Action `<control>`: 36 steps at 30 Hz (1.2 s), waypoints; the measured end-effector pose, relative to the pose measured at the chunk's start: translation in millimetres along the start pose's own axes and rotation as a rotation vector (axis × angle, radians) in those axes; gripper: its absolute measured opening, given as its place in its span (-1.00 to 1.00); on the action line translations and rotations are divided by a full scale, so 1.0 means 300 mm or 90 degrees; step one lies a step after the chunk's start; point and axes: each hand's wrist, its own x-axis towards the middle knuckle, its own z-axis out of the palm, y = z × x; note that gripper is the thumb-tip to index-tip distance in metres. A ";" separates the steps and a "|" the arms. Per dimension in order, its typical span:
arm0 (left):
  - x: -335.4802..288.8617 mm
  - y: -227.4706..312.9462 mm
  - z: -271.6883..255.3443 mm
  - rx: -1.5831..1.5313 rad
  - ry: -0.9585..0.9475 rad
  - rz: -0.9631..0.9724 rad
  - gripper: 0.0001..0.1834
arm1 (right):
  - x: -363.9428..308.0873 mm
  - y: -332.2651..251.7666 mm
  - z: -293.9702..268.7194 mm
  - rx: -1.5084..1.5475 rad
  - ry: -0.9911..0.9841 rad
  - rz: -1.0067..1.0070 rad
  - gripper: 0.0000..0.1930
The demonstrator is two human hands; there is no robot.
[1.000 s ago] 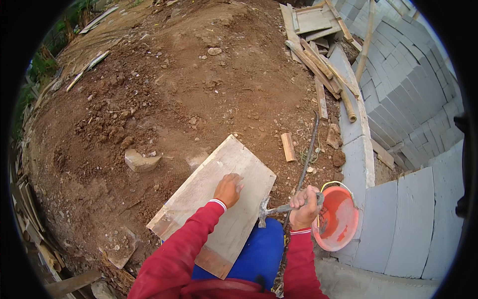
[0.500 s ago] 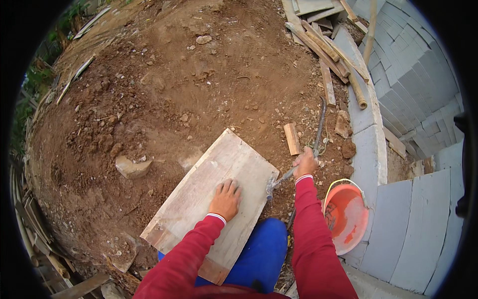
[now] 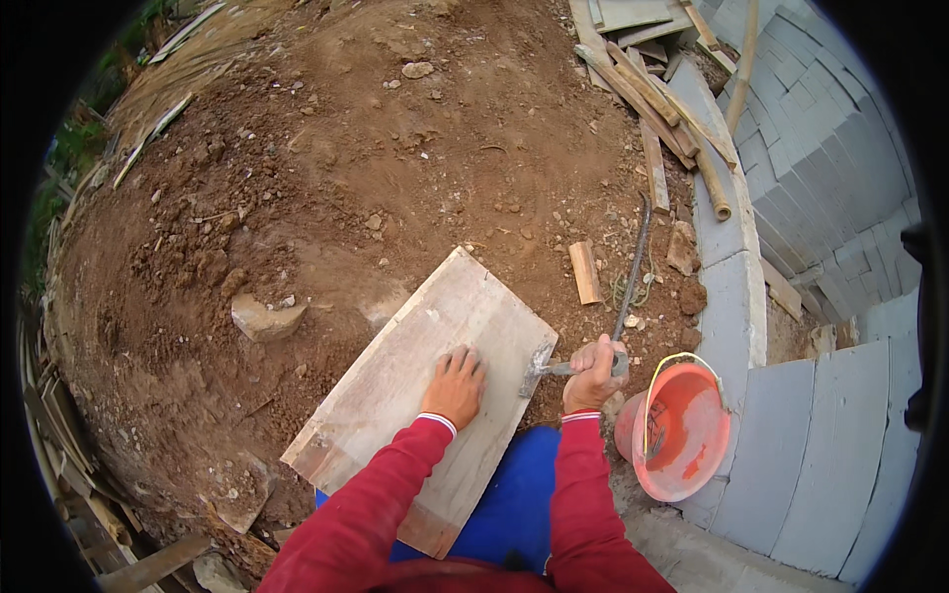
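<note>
A wide wooden board [image 3: 415, 385] lies tilted across my lap, one corner pointing away from me over the dirt. My left hand [image 3: 457, 383] rests flat on its face, fingers stretched out. My right hand [image 3: 593, 374] is wrapped around the grip of a hammer [image 3: 557, 370], just off the board's right edge. The hammer's grey, crusted head is at that edge, over the board's surface. Behind my right hand, a dark bent metal bar [image 3: 636, 259] lies on the ground, its near part hidden by the hand.
A red bucket [image 3: 625, 430] with a yellow handle stands right of my arm, beside a low grey block wall [image 3: 727, 296]. A short wood offcut [image 3: 584, 273] lies ahead on the dirt. Planks and bamboo [image 3: 657, 99] are heaped at the far right. A stone [image 3: 265, 319] sits left of the board.
My right hand has come down and nearer to me with the hammer, whose handle now lies nearly level. My left hand has stayed on the board, and the view has shifted slightly.
</note>
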 end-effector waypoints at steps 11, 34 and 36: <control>-0.004 -0.013 0.016 -0.051 0.041 -0.019 -0.56 | 0.212 0.026 0.130 -0.053 -0.001 0.383 -0.72; 0.071 -0.146 -0.091 -0.393 0.199 -0.067 -0.89 | 0.141 -0.105 0.094 0.064 -0.105 0.498 -0.67; 0.048 -0.180 -0.097 -0.329 0.224 -0.115 -0.89 | 0.169 -0.032 0.157 0.048 -0.081 0.470 -0.67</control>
